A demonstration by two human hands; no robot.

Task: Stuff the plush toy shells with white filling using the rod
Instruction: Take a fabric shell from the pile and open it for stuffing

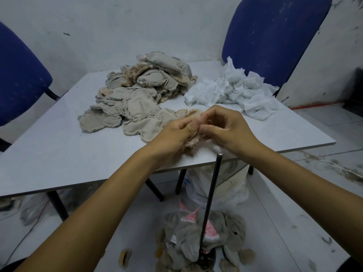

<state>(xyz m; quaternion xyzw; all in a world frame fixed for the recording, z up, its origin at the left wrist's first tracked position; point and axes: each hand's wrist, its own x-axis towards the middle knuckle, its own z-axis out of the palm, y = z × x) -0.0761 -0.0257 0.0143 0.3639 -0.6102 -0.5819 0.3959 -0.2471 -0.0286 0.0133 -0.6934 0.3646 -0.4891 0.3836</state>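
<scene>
Both hands meet over the near edge of the grey table [59, 163]. My left hand [174, 132] and my right hand [224, 126] pinch the same small tan furry plush shell [193, 140], fingers curled round its top. A bit of white filling [216, 148] shows under my right hand. The dark metal rod [211, 197] stands upright below the hands, its top near the table edge and its foot in a base on the floor. A heap of flat beige shells [137, 99] lies mid-table. White filling pieces [235, 91] are piled at the back right.
Stuffed grey plush toys with pink dotted ears [198, 238] lie on the floor around the rod's base. A white plastic bag [225, 189] sits under the table. Blue chairs stand at the left [17, 79] and back right [271, 36]. Walls close behind.
</scene>
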